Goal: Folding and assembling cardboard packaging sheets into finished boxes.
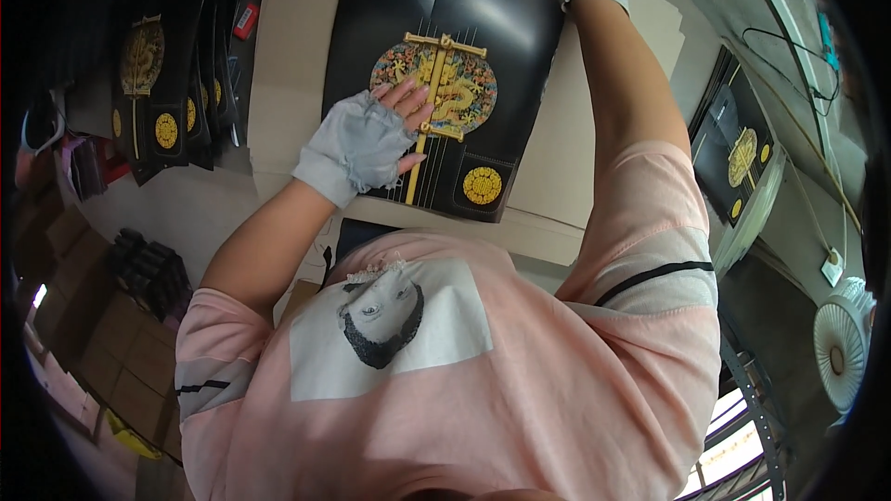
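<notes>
We note a pale cardboard-coloured worktop (297,46) as the bearing surface. Directly on it, under the left hand's (367,144) flat palm, lies a glossy black printed sheet (445,0) with a gold dragon fan emblem. Beyond the grip to its left, a fanned stack of similar black sheets (172,93) rests at the worktop's edge; a small red object (246,20) lies beside them.

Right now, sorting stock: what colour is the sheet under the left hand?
Glossy black sheet with a gold, multicoloured dragon medallion; head view.
</notes>
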Motion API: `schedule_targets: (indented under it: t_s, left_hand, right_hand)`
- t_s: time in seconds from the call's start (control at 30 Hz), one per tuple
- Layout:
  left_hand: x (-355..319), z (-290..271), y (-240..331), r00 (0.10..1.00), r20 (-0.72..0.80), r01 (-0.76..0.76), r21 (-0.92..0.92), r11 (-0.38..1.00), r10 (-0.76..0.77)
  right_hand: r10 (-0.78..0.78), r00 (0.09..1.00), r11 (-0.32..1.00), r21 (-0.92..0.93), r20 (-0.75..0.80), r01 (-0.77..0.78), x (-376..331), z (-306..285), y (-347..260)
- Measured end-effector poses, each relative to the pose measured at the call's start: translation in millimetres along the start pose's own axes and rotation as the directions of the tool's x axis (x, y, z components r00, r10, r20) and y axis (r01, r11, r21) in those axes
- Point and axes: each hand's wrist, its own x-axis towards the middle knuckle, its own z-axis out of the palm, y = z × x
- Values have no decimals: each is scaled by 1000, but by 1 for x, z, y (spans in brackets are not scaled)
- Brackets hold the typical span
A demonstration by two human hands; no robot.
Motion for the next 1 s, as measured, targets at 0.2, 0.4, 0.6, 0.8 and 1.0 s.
schedule_targets:
  t_s: [0.2,0.4,0.6,0.8,1.0]
  left_hand:
    - [9,-6,-1,1000,2,-20,30,999,20]
    - [3,-6,2,999,-26,-38,94,995,40]
    - [3,1,-1,995,-74,-49,141,989,60]
    - [4,0,1,996,-67,-47,170,984,59]
    - [4,-3,0,999,-25,-31,172,985,36]
  right_hand:
    - [-104,994,994,-40,-15,103,-62,-27,-15]
    - [-447,894,893,38,-20,448,-202,4,-38]
    - [-482,835,876,180,265,448,-338,-13,-79]
    - [-460,852,858,371,250,354,-383,-7,-83]
    - [-244,933,965,164,264,206,-293,-17,-57]
